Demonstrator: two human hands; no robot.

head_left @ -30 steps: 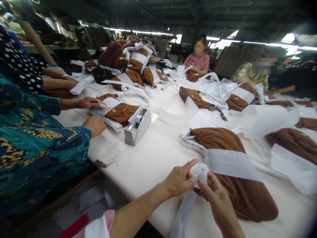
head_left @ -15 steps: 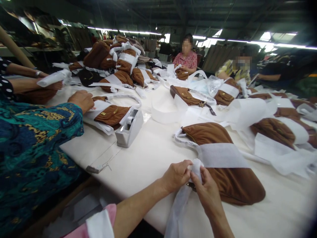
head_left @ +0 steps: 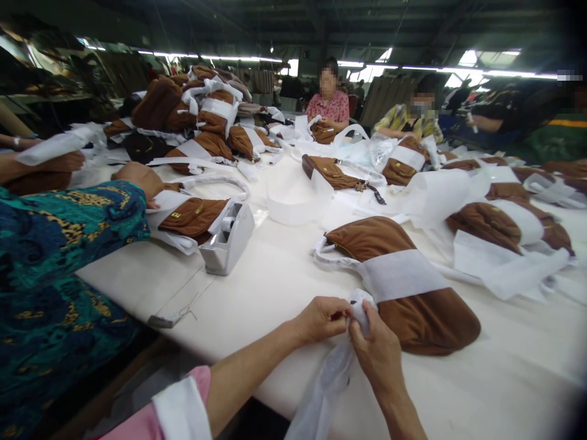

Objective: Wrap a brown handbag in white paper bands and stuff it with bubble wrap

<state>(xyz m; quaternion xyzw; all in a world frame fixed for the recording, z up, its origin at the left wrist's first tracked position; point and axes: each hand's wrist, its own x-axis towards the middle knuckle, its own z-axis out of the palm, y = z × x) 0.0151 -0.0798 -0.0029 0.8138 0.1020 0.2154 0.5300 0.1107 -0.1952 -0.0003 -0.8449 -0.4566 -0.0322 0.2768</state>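
A brown handbag (head_left: 431,324) lies tilted on the white table before me, a white paper band (head_left: 401,274) around its middle. Beside its lower left edge, my right hand (head_left: 378,342) grips the bag's strap (head_left: 362,300), wrapped in white tissue, between thumb and fingers. My left hand (head_left: 323,319) is closed in a pinch at the same wrapped part; a small dark bit shows there. What the left fingertips hold, probably the tissue edge, is partly hidden. From under my hands a long strip of white tissue (head_left: 321,385) hangs over the table edge.
A grey tape dispenser (head_left: 228,247) stands left of centre, near a co-worker's arm in a teal patterned sleeve (head_left: 92,226) and another brown bag (head_left: 195,215). Wrapped bags pile up (head_left: 160,107) at the back left. Loose white paper (head_left: 499,269) lies right. Co-workers sit across the table.
The view has shifted slightly, so things appear further left. My left fingers have drawn slightly away from the tissue's top, and a dark spot now shows. My right hand keeps its grip.
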